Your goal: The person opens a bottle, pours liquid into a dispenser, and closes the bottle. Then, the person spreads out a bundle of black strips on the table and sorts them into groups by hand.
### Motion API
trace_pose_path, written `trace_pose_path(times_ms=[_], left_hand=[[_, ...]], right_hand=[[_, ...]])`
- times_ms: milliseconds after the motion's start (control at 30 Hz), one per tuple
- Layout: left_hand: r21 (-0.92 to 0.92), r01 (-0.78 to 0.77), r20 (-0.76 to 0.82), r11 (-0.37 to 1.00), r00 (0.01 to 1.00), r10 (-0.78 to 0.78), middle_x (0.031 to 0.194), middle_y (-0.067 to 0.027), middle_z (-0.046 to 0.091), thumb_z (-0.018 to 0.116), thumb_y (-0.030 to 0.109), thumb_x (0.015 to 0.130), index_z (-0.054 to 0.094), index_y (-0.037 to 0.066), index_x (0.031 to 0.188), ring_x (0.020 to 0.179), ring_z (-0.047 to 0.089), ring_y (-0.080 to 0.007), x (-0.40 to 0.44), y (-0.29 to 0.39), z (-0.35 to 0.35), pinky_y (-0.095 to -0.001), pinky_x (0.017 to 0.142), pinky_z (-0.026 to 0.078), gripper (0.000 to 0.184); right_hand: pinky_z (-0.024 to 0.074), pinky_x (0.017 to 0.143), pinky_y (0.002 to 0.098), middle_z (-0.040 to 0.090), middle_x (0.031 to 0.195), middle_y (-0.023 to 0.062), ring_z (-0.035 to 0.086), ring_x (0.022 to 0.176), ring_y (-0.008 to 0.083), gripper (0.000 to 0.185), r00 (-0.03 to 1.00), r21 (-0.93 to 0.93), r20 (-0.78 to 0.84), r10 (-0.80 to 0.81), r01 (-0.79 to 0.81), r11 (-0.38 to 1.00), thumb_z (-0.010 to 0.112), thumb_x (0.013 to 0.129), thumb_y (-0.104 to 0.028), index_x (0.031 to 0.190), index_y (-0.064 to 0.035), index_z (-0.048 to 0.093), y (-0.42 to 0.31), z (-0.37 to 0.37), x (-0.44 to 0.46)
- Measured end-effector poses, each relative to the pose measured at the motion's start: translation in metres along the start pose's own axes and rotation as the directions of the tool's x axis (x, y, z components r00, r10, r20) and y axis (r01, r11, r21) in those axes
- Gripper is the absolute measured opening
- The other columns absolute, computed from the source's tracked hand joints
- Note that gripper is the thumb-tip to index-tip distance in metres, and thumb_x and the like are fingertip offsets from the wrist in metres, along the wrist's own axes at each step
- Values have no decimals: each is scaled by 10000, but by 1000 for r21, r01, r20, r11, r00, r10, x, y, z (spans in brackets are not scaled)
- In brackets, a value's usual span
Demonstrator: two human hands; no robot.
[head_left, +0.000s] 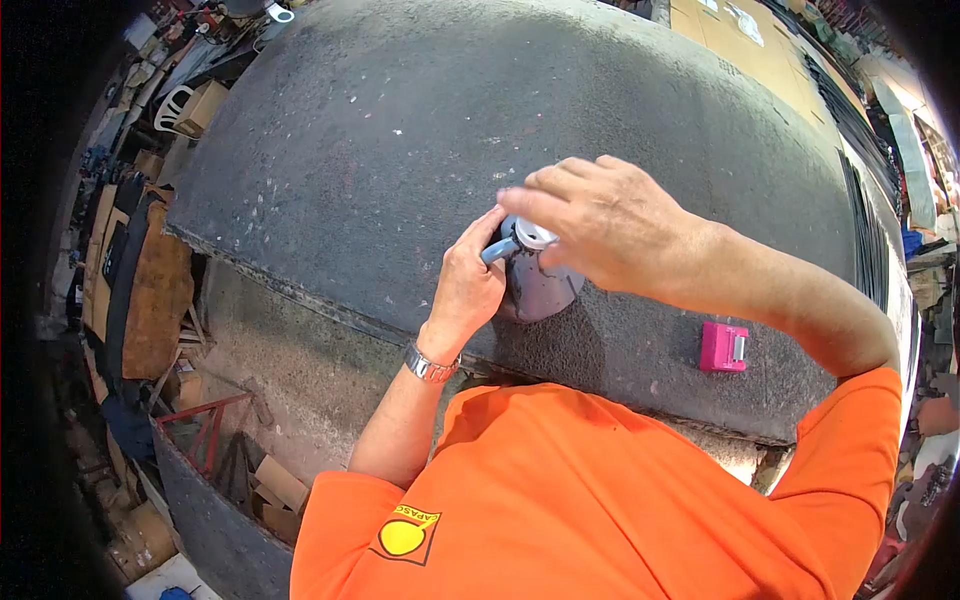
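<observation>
A jug-like container [541,287] with a dull grey-purple body stands on the dark work surface in front of me. It has a white cap [533,235] and a light blue handle [497,250], with dark smears around its neck. My left hand [472,275] is closed around the handle side, a metal watch on its wrist. Just over the cap is my right hand [615,225], its index finger stretched across and its thumb apart on the near side. The fingers are slightly blurred, and I cannot tell whether they touch the cap.
A pink box [723,347] with a silvery part lies to the right on the rough dark table [400,170]. Cardboard [725,40] lies at the far right. Left and below the table edge are a red metal frame [208,430], a rusty brown sheet [158,290] and cardboard boxes.
</observation>
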State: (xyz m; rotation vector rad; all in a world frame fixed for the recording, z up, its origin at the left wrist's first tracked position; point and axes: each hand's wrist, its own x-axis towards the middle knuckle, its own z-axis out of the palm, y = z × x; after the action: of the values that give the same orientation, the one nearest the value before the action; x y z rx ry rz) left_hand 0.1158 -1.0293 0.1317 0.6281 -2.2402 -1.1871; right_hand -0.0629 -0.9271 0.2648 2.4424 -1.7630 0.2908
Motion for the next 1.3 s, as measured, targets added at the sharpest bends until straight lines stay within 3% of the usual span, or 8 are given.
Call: trace_pose_path(times_ms=[167, 367, 567, 800, 967, 1067, 1267, 1300], left_hand=[[17, -37, -51, 999, 998, 38, 1305, -229, 664, 485, -101, 829, 586, -27, 1358, 1217, 648, -380, 0, -6, 4, -390, 1014, 514, 544], [23, 37, 36, 999, 999, -37, 1389, -257, 600, 530, -137, 819, 567, -38, 1382, 1294, 585, -401, 2, -1, -3, -433, 1112, 470, 572], [4, -14, -7, 1000, 1000, 14, 1386, -256, 605, 526, -139, 825, 577, -36, 1372, 1299, 587, -396, 1, 1, 0, -431, 1108, 477, 559], [1, -23, 4, 1000, 1000, 23, 1409, -244, 598, 517, -139, 830, 575, -21, 1393, 1323, 575, -375, -2, -1, 0, -423, 1118, 469, 578], [4, -87, -25, 996, 996, 87, 1465, -178, 589, 444, -189, 830, 558, -5, 1438, 1375, 547, -269, -23, 8, 8, -349, 1145, 409, 646], [82, -98, -29, 992, 994, 101, 1469, -182, 583, 457, -178, 869, 550, -8, 1444, 1382, 540, -296, -33, 22, 12, -372, 1141, 417, 607], [134, -92, -42, 987, 994, 99, 1477, -192, 571, 456, -165, 886, 536, -9, 1452, 1390, 530, -315, -40, 31, 19, -391, 1144, 419, 593], [136, -93, -48, 986, 994, 100, 1476, -195, 571, 453, -165, 881, 536, -10, 1452, 1391, 530, -316, -40, 31, 20, -390, 1145, 418, 597]], right_hand=[[548, 780, 413, 657, 919, 123, 665, 905, 301, 411, 871, 24, 408, 274, -310, 950, 802, 818, -318, 1044, -16, 637, -9, -17, 21], [557, 835, 427, 675, 1034, 167, 676, 1011, 307, 281, 990, 62, 111, -87, 80, 995, 753, 850, -154, 1070, -57, 608, 3, -21, 7], [548, 858, 451, 665, 1053, 147, 668, 1033, 343, 334, 968, 292, -76, 240, -209, 933, 713, 854, -77, 1144, -75, 547, 21, -18, -25], [520, 985, 412, 676, 1222, 187, 672, 1136, 338, 612, 690, 624, 27, 723, -577, 527, 772, 840, -139, 1380, -106, 486, 2, 79, -104], [474, 1052, 397, 666, 1297, 131, 628, 1237, 283, 522, 576, 681, 220, 787, -668, 299, 746, 851, -115, 1338, -79, 562, -24, 164, -150], [471, 1056, 405, 667, 1282, 142, 626, 1244, 302, 502, 507, 753, 249, 825, -637, 164, 756, 844, -127, 1307, -71, 568, -40, 179, -160], [475, 1011, 447, 670, 1268, 171, 610, 1235, 371, 506, 455, 769, 188, 870, -619, 158, 764, 822, -138, 1281, -90, 556, -43, 203, -176], [461, 1020, 455, 655, 1296, 163, 599, 1249, 363, 513, 480, 716, 111, 870, -646, 265, 777, 812, -142, 1276, -93, 563, -41, 208, -179]])
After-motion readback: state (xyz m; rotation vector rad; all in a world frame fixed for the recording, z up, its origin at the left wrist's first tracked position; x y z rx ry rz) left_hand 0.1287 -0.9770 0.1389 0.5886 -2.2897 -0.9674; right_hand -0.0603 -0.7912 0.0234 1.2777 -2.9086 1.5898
